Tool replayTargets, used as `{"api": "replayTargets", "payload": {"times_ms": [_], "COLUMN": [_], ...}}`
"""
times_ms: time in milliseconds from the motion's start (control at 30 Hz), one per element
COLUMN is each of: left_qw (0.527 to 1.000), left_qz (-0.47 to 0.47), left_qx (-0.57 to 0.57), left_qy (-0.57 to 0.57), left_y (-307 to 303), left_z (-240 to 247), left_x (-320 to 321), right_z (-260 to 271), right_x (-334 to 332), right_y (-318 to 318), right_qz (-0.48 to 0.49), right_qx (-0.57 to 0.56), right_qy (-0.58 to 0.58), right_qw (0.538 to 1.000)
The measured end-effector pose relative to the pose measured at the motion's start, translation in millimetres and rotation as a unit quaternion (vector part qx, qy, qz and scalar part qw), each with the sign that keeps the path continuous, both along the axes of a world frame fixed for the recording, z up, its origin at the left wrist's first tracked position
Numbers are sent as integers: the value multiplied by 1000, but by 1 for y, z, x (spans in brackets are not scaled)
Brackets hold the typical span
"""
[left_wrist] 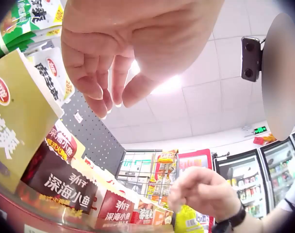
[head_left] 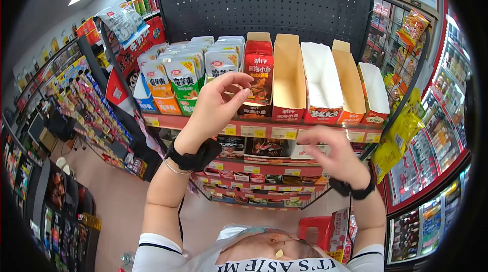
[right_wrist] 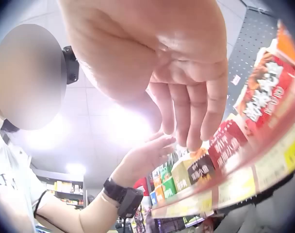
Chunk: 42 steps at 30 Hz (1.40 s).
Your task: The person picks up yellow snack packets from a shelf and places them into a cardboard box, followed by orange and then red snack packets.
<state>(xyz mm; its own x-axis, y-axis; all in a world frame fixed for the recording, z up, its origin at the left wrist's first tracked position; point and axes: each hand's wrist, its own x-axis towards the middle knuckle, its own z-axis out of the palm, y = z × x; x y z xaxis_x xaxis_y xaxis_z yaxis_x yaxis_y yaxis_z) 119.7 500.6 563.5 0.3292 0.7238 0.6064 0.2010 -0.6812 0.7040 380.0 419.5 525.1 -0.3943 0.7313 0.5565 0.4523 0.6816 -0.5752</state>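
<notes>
Fish packs (head_left: pixel 260 76) stand upright mid-frame just right of our loose, empty left hand (head_left: pixel 218 101); our slack, empty right hand (head_left: pixel 330 152) is lower, farther.

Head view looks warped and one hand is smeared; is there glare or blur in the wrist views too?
Head view: fisheye bends the shelf and darkens the corners; the right hand is motion-blurred, the left hand sharp. Left wrist view: a ceiling light flares behind the fingers; the nearest packets are soft. Right wrist view: white glare behind the fingers, the price strip out of focus.
</notes>
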Motion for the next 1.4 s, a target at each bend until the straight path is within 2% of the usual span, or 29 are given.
{"api": "replayTargets", "payload": {"times_ms": [33, 100, 167, 200, 267, 400, 467, 700, 733, 900, 1000, 1067, 1100, 1167, 1267, 1300, 1367, 1400], "left_qw": [1000, 1000, 1000, 1000, 999, 998, 997, 999, 999, 998, 998, 997, 998, 998, 998, 998, 998, 998], "left_qz": [-7, -2, -14, -15, -18, -25, -26, -5, 3, 3, 8, 14, 20, 26, 24, 24, 17, 18], "left_qx": [3, 2, 12, 11, 10, -1, 2, 17, 27, 53, 65, 70, 65, 61, 59, 60, 54, 55], "left_qy": [0, -2, -3, -18, -33, -64, -71, -36, -25, -17, -9, -2, 7, 16, 12, 12, 19, 18], "left_y": [3, 9, 17, 19, 21, 25, 28, 34, 35, 37, 37, 37, 35, 32, 31, 32, 33, 33], "left_z": [2, 5, 3, 1, -1, -2, -2, 1, 2, -1, -1, -2, -3, -6, -12, -13, -16, -16], "left_x": [-6, -17, -27, -29, -35, -43, -47, -53, -52, -44, -42, -43, -43, -42, -43, -43, -44, -44], "right_z": [14, 38, 55, 61, 69, 69, 68, 51, 48, 63, 78, 81, 81, 83, 81, 79, 75, 75], "right_x": [-11, -28, -41, -47, -57, -71, -78, -76, -75, -85, -88, -88, -90, -98, -103, -103, -103, -104], "right_y": [10, 29, 56, 69, 95, 143, 153, 157, 157, 147, 154, 163, 163, 162, 165, 167, 170, 171], "right_qz": [-17, -80, -100, -104, -162, -193, -224, -211, -215, -240, -256, -196, -197, -197, -200, -200, -202, -202], "right_qx": [47, 42, 110, 110, 193, 178, 104, 119, 150, 197, 152, 127, 127, 40, 31, 32, 125, 126], "right_qy": [-2, -26, -64, -64, -155, -227, -283, -303, -300, -289, -311, -346, -345, -360, -384, -385, -378, -378], "right_qw": [999, 996, 987, 986, 955, 938, 927, 922, 917, 906, 903, 909, 909, 911, 901, 901, 895, 895]}}
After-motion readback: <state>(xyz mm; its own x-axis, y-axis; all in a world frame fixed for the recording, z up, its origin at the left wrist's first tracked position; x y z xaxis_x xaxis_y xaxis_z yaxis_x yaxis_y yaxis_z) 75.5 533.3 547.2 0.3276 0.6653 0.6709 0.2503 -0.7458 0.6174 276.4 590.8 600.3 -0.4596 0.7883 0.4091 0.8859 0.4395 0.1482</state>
